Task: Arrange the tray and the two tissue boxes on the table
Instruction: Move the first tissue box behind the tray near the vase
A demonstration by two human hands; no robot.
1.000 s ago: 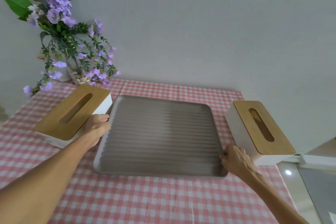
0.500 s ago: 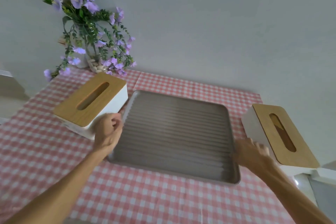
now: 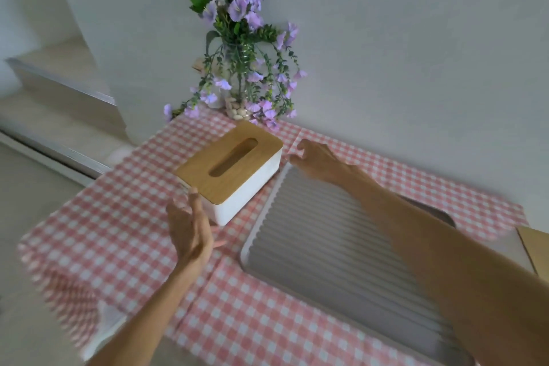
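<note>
A white tissue box with a slotted wooden lid [image 3: 230,166] stands on the pink checked tablecloth, left of the grey ribbed tray [image 3: 320,241]. My left hand [image 3: 191,229] hovers open at the box's near corner, fingers spread, thumb close to the lid edge. My right hand [image 3: 316,159] reaches across the tray to the box's far right corner, fingers apart, holding nothing. The forearm hides part of the tray. Only a wooden corner of the second tissue box [image 3: 534,249] shows at the right edge.
A glass vase of purple flowers [image 3: 240,68] stands against the wall just behind the box. The table's left edge [image 3: 59,246] drops off to the floor. A white step or ledge [image 3: 59,89] runs along the far left.
Both hands have let go of the tray. They moved left to the left tissue box, and the view swung left, pushing the right box almost out of frame.
</note>
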